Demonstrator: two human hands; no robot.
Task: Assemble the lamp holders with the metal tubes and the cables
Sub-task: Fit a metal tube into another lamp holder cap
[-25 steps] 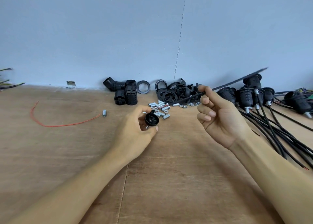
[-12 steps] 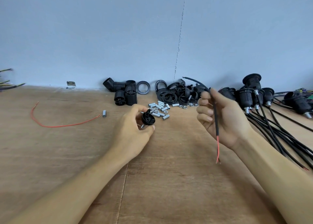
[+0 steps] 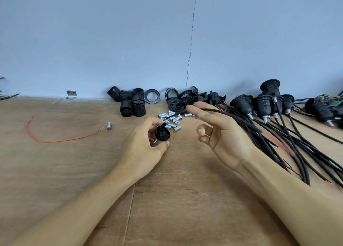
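Observation:
My left hand (image 3: 143, 149) grips a black lamp holder cap (image 3: 162, 133) with a short metal tube (image 3: 155, 141) sticking out of its underside. My right hand (image 3: 220, 134) pinches a black cable (image 3: 230, 114) between thumb and forefinger. The cable's tip (image 3: 169, 116) points left, just above the cap, and its blurred red-ended tail trails right over the other cables. Loose metal tubes (image 3: 173, 121) lie on the wooden table (image 3: 74, 167) just behind both hands.
Black holder bodies (image 3: 132, 103) and rings (image 3: 178, 100) stand along the wall. Assembled holders with cables (image 3: 267, 104) spread across the right side. A red wire (image 3: 61, 140) and a single tube (image 3: 109, 126) lie at the left.
My right hand has swung the cable from hanging down to lying level, its tip now pointing left at the cap. The left hand has turned the cap a little.

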